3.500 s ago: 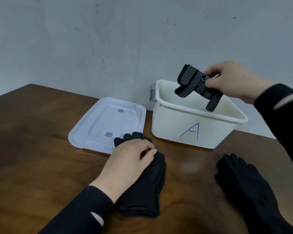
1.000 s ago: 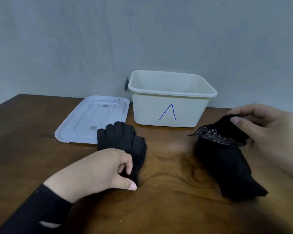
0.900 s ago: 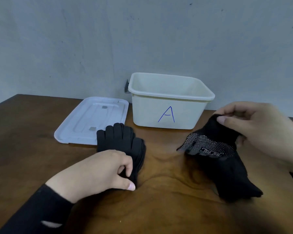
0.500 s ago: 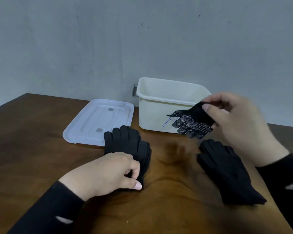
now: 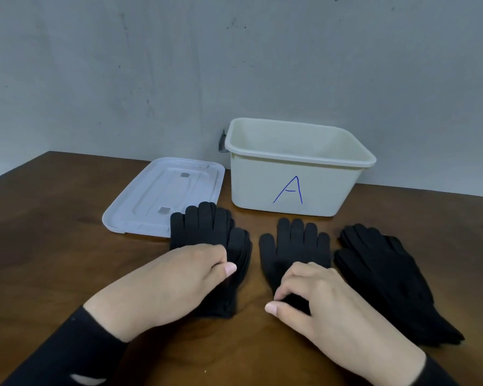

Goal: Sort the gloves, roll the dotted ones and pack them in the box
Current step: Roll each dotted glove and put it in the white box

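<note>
A black glove (image 5: pixel 296 249) lies flat on the table in front of the box, fingers pointing away, with no dots showing on its upper side. My right hand (image 5: pixel 326 310) pinches its cuff between thumb and forefinger. My left hand (image 5: pixel 173 282) rests with curled fingers on a stack of plain black gloves (image 5: pixel 207 229) to the left, its thumb and forefinger closed on the stack's edge. A second pile of black gloves (image 5: pixel 385 274) lies to the right. The white box marked "A" (image 5: pixel 290 190) stands open behind them; its inside floor is hidden by the front wall.
The box's translucent lid (image 5: pixel 162 196) lies flat to the left of the box, with the left glove stack's fingertips overlapping its near corner. The brown wooden table (image 5: pixel 53 246) ends at a grey wall just behind the box.
My right hand lifted a dotted glove off the right pile, carried it left and set it flat between the two piles. My left hand stayed on the left stack.
</note>
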`<state>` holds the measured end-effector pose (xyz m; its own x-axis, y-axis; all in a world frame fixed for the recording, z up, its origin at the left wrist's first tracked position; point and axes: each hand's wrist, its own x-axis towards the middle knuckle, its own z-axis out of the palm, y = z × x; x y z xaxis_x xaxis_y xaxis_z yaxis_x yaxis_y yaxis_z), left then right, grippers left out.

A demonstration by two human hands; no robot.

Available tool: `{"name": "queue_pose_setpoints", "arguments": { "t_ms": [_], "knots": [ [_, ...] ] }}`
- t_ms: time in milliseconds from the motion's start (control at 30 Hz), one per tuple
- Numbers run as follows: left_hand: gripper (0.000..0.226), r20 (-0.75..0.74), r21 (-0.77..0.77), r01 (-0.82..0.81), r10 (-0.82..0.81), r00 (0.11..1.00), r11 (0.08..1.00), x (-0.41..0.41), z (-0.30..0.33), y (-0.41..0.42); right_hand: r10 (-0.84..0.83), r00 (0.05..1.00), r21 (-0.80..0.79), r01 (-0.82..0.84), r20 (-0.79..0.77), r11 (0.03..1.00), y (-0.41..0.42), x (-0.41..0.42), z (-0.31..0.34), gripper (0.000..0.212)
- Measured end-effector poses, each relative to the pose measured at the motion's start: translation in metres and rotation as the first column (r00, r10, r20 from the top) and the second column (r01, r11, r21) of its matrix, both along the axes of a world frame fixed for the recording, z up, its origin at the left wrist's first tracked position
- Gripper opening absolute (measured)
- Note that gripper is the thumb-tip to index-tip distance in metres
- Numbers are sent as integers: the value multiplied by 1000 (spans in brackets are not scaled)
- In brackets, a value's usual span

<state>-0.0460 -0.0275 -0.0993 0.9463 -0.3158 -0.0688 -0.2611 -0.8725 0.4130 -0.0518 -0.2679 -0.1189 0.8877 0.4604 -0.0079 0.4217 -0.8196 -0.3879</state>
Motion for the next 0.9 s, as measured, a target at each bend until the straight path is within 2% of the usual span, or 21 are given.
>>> {"name": "queue_pose_setpoints", "arguments": {
  "t_ms": [100, 167, 233, 333, 400, 467, 533, 567, 600, 633, 667, 700, 733, 767, 800, 833, 867, 900],
  "knots": [
    [40, 109, -143, -123, 139, 984, 982, 2, 1, -4, -5, 999, 29, 4, 38, 1000, 1, -1, 2, 43],
    [43, 156, -326, -188, 249, 956, 927, 3, 2, -8, -21, 998, 88, 16, 58, 996, 4, -1, 3, 40],
    [46, 143, -497, -226, 335, 931, 838, 0, 3, -13, -59, 996, 228, 42, 67, 973, 6, -3, 5, 37],
    [58, 148, -570, -193, 331, 932, 799, -3, -3, -26, -94, 995, 418, 89, -9, 904, 9, -7, 6, 37],
    [52, 144, -636, -130, 282, 948, 761, -9, -9, -38, -50, 987, 489, 119, -151, 864, 13, -10, 5, 47],
    [48, 68, -690, -29, 105, 992, 723, -15, -17, -46, -4, 975, 545, 127, -222, 829, 17, -12, 0, 49],
    [48, 13, -733, 47, -54, 998, 679, -9, -20, -56, -51, 974, 586, 174, -220, 792, 20, -12, -4, 39],
    [48, -31, -752, 31, -82, 996, 658, -5, -19, -63, -90, 972, 615, 209, -219, 760, 19, -12, -5, 32],
    [48, -37, -778, 86, -181, 983, 622, -6, -21, -58, -127, 967, 639, 241, -219, 730, 17, -11, -6, 26],
    [49, -28, -784, 101, -199, 980, 612, -6, -23, -54, -157, 963, 660, 264, -217, 704, 17, -11, -7, 20],
    [61, -114, -880, 32, -275, 955, 474, -9, -23, -59, -187, 959, 671, 284, -215, 685, 16, -10, -6, 12],
    [93, -148, -918, -17, -304, 941, 395, -7, -28, -64, -211, 954, 680, 301, -214, 668, 16, -10, -4, 8],
    [117, -91, -856, 60, -265, 960, 513, 2, -28, -71, -227, 951, 689, 308, -210, 656, 15, -10, -2, 12],
    [124, -158, -796, 9, -222, 962, 606, 11, -27, -68, -240, 949, 703, 312, -203, 639, 13, -9, 0, 16],
    [109, -154, -778, -3, -185, 971, 628, 16, -30, -59, -259, 947, 711, 315, -190, 629, 11, -9, 3, 19],
    [80, -70, -739, 6, -85, 994, 674, 17, -29, -56, -292, 941, 727, 320, -170, 608, 8, -9, 9, 21],
    [51, 62, -693, 5, 53, 997, 721, 11, -31, -49, -329, 934, 734, 320, -139, 599, 3, -10, 15, 22],
    [41, 196, -629, -21, 184, 963, 777, 5, -32, -42, -366, 925, 742, 316, -102, 592, -1, -11, 22, 22]
  ]
}}
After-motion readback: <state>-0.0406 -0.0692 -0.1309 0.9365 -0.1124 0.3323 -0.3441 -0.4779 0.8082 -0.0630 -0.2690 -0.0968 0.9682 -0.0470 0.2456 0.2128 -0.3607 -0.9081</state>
